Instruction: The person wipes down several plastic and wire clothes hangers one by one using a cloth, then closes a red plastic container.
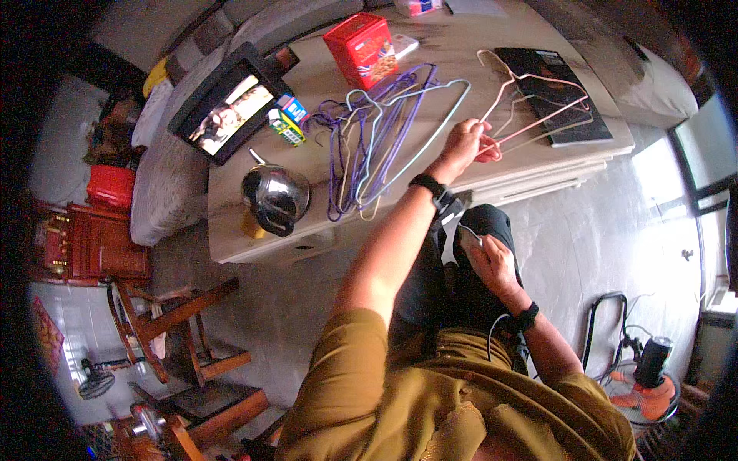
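Note:
My left hand (466,144) reaches over the table's front edge, its fingers closed on the corner of a pink clothes hanger (542,124). A paler hanger (568,128) lies just beneath it, partly over a black flat item. To the left, purple hangers (410,109) lie in a tangled pile with a light blue hanger (429,143) on top and a cream one among them. My right hand (493,265) is low over my dark-clothed leg, its fingers curled near a thin grey piece; whether it grips that piece is unclear.
On the stone-look table (277,242) are a steel kettle (275,199), a tablet-like screen (230,109), small boxes (287,120), a red box (363,50) and the black flat item (562,98). Wooden chairs (179,328) stand lower left, a fan with orange parts (648,397) lower right.

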{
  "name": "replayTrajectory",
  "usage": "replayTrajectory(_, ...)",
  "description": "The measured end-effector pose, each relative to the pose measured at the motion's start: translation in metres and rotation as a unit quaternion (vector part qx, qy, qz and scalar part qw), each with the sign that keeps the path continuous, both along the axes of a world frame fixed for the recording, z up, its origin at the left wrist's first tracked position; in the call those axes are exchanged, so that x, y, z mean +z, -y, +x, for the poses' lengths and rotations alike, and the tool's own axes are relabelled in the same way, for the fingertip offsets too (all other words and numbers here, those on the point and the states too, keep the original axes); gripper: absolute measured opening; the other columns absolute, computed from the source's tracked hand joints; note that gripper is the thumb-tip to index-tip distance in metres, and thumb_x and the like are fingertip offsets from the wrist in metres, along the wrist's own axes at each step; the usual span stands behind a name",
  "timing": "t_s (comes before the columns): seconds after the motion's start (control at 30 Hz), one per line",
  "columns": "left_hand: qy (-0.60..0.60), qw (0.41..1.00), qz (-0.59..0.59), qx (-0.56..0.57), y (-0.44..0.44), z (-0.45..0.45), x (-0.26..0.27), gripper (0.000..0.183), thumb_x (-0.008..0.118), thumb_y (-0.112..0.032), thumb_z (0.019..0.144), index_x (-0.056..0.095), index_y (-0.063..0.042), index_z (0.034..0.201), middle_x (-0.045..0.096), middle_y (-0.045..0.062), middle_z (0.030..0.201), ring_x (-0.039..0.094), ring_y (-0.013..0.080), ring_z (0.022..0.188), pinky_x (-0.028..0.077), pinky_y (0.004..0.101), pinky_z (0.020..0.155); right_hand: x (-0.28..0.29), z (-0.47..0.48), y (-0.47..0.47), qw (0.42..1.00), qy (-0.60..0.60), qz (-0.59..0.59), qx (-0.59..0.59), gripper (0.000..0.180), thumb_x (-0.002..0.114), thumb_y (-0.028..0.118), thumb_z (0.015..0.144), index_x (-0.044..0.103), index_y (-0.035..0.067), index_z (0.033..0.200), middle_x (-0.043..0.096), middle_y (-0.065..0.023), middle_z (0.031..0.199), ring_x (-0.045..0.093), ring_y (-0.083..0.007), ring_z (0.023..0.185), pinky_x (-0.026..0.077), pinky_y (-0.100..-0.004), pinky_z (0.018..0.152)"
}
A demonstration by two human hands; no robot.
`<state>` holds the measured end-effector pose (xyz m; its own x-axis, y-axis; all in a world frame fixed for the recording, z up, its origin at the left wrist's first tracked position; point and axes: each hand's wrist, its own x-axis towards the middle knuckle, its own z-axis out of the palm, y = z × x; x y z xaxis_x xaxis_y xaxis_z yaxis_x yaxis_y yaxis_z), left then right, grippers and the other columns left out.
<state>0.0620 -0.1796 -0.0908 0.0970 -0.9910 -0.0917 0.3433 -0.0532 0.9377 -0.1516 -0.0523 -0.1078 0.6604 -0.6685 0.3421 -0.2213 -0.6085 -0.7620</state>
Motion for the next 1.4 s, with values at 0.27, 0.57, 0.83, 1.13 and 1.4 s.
replayTrajectory(0.27, 0.343, 0.933, 0.014, 0.107, 0.024, 0.006, -0.014, 0.036, 0.042, -0.030, 0.095, 0.050, 0.002, 0.110, 0.064, 0.022, 0.087, 0.065, 0.0310, 0.073, 0.054, 0.0365, 0.061, -0.018, 0.002, 0.003, 1.000, -0.009, 0.007, -0.029, 0.011, 0.062, 0.003, 0.079, 0.051, 0.000, 0.078, 0.052, -0.0142, 0.070, 0.052, -0.0340, 0.063, 0.044, -0.0367, 0.056)
replayTrajectory(0.57, 0.649, 0.699, -0.056, 0.297, -0.054, 0.093, 0.014, 0.022, 0.065, -0.011, 0.075, 0.058, -0.001, 0.093, 0.056, 0.018, 0.091, 0.054, 0.0362, 0.090, 0.044, 0.0449, 0.078, -0.020, 0.003, 0.004, 0.998, -0.029, 0.013, -0.048, 0.014, 0.061, 0.006, 0.081, 0.049, 0.001, 0.075, 0.051, -0.0159, 0.068, 0.050, -0.0354, 0.061, 0.042, -0.0386, 0.056)
replayTrajectory(0.83, 0.733, 0.617, 0.062, 0.280, -0.099, 0.148, -0.022, 0.016, 0.048, -0.010, 0.084, 0.056, 0.001, 0.092, 0.057, 0.020, 0.095, 0.058, 0.0371, 0.089, 0.047, 0.0477, 0.075, -0.014, 0.009, 0.001, 0.999, -0.026, 0.007, -0.037, 0.007, 0.059, 0.007, 0.083, 0.056, 0.000, 0.083, 0.055, -0.0178, 0.073, 0.055, -0.0378, 0.068, 0.045, -0.0412, 0.061)
replayTrajectory(1.13, 0.658, 0.695, 0.107, 0.272, -0.089, 0.153, -0.023, 0.018, 0.047, -0.013, 0.086, 0.058, 0.001, 0.083, 0.062, 0.022, 0.082, 0.061, 0.0389, 0.080, 0.048, 0.0492, 0.070, -0.016, 0.007, 0.002, 0.997, -0.052, 0.013, -0.050, 0.009, 0.059, 0.006, 0.082, 0.053, 0.001, 0.080, 0.055, -0.0172, 0.073, 0.055, -0.0368, 0.068, 0.045, -0.0393, 0.061)
replayTrajectory(1.4, 0.446, 0.812, 0.000, 0.377, -0.084, 0.167, -0.041, 0.016, 0.054, -0.013, 0.084, 0.054, -0.001, 0.096, 0.063, 0.020, 0.084, 0.062, 0.0363, 0.081, 0.048, 0.0451, 0.069, -0.016, 0.014, -0.002, 0.999, -0.023, 0.004, -0.042, 0.014, 0.060, 0.002, 0.081, 0.048, 0.001, 0.075, 0.055, -0.0130, 0.071, 0.055, -0.0292, 0.064, 0.045, -0.0322, 0.059)
